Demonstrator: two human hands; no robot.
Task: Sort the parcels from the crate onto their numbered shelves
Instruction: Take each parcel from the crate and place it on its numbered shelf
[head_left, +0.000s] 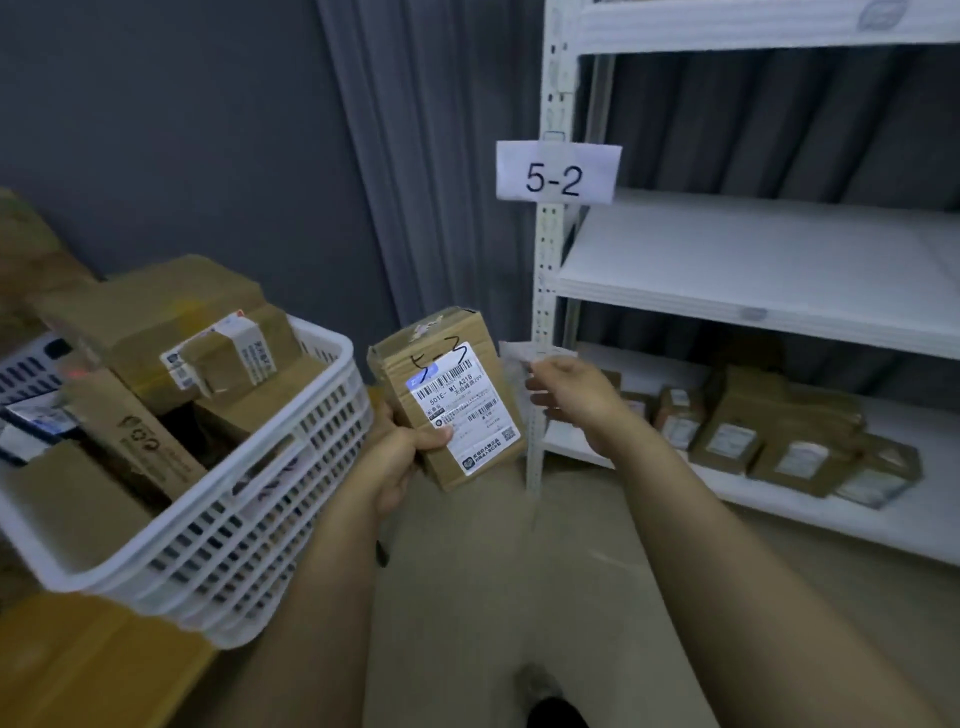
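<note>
One small cardboard parcel (449, 400), hand-marked "5-3" on its white label, is held upright in the left hand (402, 457), whose grip is closed around its lower left edge. The right hand (569, 389) hovers just beside it, fingers loosely open and empty. Left, one white crate (291, 467) holds several parcels. Right, a white shelf rack (550, 260) tagged "5-2" (556, 171) carries about five parcels (779, 436) on its lowest shelf, above a beige floor (467, 571), with a grey curtain (415, 156) behind.

Matt brown cardboard parcel (449, 400) with a smooth white paper label (464, 410) — slotted white plastic crate (249, 499), faintly glossy — white painted metal shelves (753, 270), smooth; paper tag (557, 171).
</note>
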